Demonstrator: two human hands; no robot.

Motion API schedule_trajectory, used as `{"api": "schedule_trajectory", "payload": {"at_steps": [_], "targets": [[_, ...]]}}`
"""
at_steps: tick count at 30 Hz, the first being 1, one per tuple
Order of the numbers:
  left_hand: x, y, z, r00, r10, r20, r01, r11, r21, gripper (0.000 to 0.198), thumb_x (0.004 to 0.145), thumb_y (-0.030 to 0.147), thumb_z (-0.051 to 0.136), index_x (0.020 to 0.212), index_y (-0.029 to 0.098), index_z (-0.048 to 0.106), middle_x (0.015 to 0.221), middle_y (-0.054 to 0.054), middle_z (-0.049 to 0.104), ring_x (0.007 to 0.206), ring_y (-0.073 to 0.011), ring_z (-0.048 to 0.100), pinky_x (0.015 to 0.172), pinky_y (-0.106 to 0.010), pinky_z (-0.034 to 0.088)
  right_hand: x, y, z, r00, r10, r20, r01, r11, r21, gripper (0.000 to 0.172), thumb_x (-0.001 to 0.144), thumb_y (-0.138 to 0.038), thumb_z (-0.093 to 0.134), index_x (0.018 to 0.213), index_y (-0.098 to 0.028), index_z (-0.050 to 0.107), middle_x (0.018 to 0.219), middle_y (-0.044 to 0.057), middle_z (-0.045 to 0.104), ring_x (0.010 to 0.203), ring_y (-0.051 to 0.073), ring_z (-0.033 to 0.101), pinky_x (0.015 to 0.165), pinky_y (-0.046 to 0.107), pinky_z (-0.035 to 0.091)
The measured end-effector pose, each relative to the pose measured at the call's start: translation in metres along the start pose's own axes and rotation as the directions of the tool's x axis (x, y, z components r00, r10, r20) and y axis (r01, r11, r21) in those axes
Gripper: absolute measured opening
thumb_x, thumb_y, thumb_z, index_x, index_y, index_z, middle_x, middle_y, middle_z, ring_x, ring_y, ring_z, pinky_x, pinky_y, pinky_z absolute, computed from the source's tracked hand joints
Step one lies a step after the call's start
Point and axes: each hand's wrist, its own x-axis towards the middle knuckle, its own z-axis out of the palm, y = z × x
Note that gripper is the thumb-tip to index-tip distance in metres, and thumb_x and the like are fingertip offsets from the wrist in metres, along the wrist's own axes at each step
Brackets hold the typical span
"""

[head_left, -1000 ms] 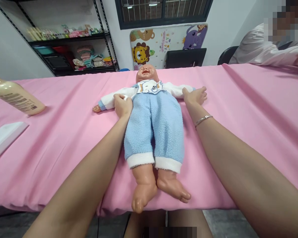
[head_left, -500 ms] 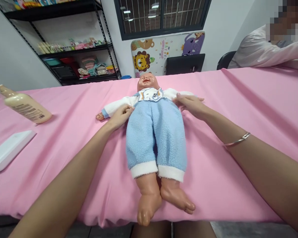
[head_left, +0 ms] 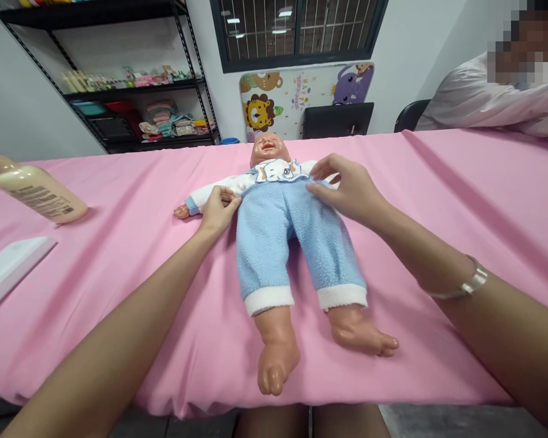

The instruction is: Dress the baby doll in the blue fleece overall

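Note:
A baby doll (head_left: 270, 151) lies on its back, its bare feet towards me. It wears a white top with an animal face (head_left: 278, 171) and light blue fleece trousers (head_left: 265, 243) with white cuffs. At the left side of the waistband, my left hand (head_left: 220, 210) pinches the trouser edge between thumb and fingers. My right hand (head_left: 347, 187) is at the right side of the waist, fingers curved and apart, thumb on the blue fleece, fingertips by the waistband. Whether those fingertips grip any cloth is unclear.
A pink sheet (head_left: 119, 243) covers the table. A pump bottle (head_left: 39, 191) and a white box-like object (head_left: 13, 267) lie at the left. Behind stand black shelves (head_left: 137, 91) and a dark screen (head_left: 338, 120). A person in a white sleeve (head_left: 470, 97) sits at the back right.
My right hand has moved left and lifted onto the waistband. The doll's legs have spread, the right-hand foot shifting right and away from me. My left hand has stayed at the waist.

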Motion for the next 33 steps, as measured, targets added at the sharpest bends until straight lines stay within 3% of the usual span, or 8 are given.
{"api": "schedule_trajectory", "payload": {"at_steps": [2,5,13,16,20,23,28,33], "targets": [[-0.001,0.0,0.0,1.0,0.013,-0.013,-0.012,0.999,0.049,0.02,0.078,0.009,0.066,0.084,0.019,0.049,0.075,0.001,0.057,0.074,-0.0156,0.057,0.072,-0.027,0.043,-0.019,-0.041,-0.002,0.929,-0.18,0.323,0.167,0.984,0.068,0.013,0.082,-0.023,0.069,0.085,-0.014,0.06,0.085,0.004,0.063,0.078,0.014,0.056,0.074,0.026,0.043],[-0.002,0.003,0.001,0.999,0.033,0.033,-0.035,0.996,0.076,0.012,0.082,0.012,0.063,0.081,0.018,0.053,0.08,-0.001,0.06,0.075,-0.016,0.057,0.073,-0.028,0.044,-0.051,-0.089,0.002,0.668,-0.278,0.69,0.342,0.939,0.048,0.016,0.085,-0.029,0.068,0.088,-0.014,0.063,0.087,0.004,0.061,0.073,0.012,0.052,0.065,0.024,0.039],[-0.004,0.007,0.003,0.997,0.049,0.063,-0.056,0.992,0.11,0.007,0.086,0.014,0.059,0.081,0.018,0.055,0.079,-0.001,0.062,0.075,-0.0159,0.058,0.073,-0.027,0.045,-0.089,-0.109,0.034,0.532,-0.516,0.672,0.75,0.655,-0.091,0.021,0.086,-0.026,0.067,0.071,-0.015,0.056,0.066,0.003,0.048,0.061,0.015,0.039,0.049,0.028,0.021],[-0.004,0.008,0.003,0.993,0.055,0.102,-0.067,0.991,0.117,0.007,0.087,0.016,0.057,0.08,0.018,0.056,0.079,-0.002,0.063,0.075,-0.0163,0.058,0.074,-0.028,0.046,-0.095,-0.107,0.037,0.541,-0.588,0.601,0.755,0.655,-0.039,0.024,0.089,-0.028,0.063,0.071,-0.015,0.054,0.065,0.003,0.048,0.061,0.015,0.042,0.05,0.029,0.023],[-0.003,0.007,0.003,0.99,0.075,0.118,-0.089,0.989,0.119,0.006,0.086,0.016,0.055,0.081,0.017,0.058,0.084,-0.003,0.065,0.079,-0.017,0.06,0.08,-0.029,0.048,-0.096,-0.095,0.021,0.658,-0.559,0.505,0.702,0.697,-0.143,0.012,0.089,-0.018,0.059,0.078,-0.015,0.057,0.07,0.004,0.055,0.064,0.017,0.047,0.058,0.03,0.03],[-0.002,0.004,0.003,0.989,0.083,0.125,-0.095,0.991,0.092,0.011,0.081,0.008,0.053,0.084,0.017,0.059,0.09,-0.003,0.067,0.085,-0.0168,0.061,0.086,-0.029,0.048,-0.09,-0.08,-0.002,0.726,-0.408,0.554,0.61,0.754,-0.244,0.009,0.091,-0.021,0.059,0.084,-0.016,0.059,0.073,0.004,0.059,0.067,0.018,0.051,0.066,0.032,0.033],[0.001,-0.001,0.004,0.987,0.077,0.141,-0.087,0.994,0.064,0.014,0.076,0.008,0.054,0.086,0.017,0.059,0.092,-0.004,0.067,0.088,-0.0169,0.062,0.087,-0.029,0.049,-0.07,-0.069,-0.025,0.711,-0.058,0.7,0.26,0.948,-0.186,0.02,0.094,-0.032,0.055,0.083,-0.017,0.063,0.07,0.002,0.061,0.063,0.014,0.053,0.061,0.027,0.034],[0.001,-0.001,0.004,0.988,0.069,0.14,-0.08,0.994,0.072,0.014,0.075,0.008,0.053,0.085,0.017,0.058,0.089,-0.003,0.066,0.085,-0.0167,0.061,0.088,-0.03,0.049,-0.03,-0.043,-0.007,0.951,0.077,0.299,-0.137,0.973,0.187,0.018,0.089,-0.032,0.058,0.081,-0.016,0.059,0.059,-0.001,0.052,0.054,0.009,0.045,0.054,0.023,0.033]]}}
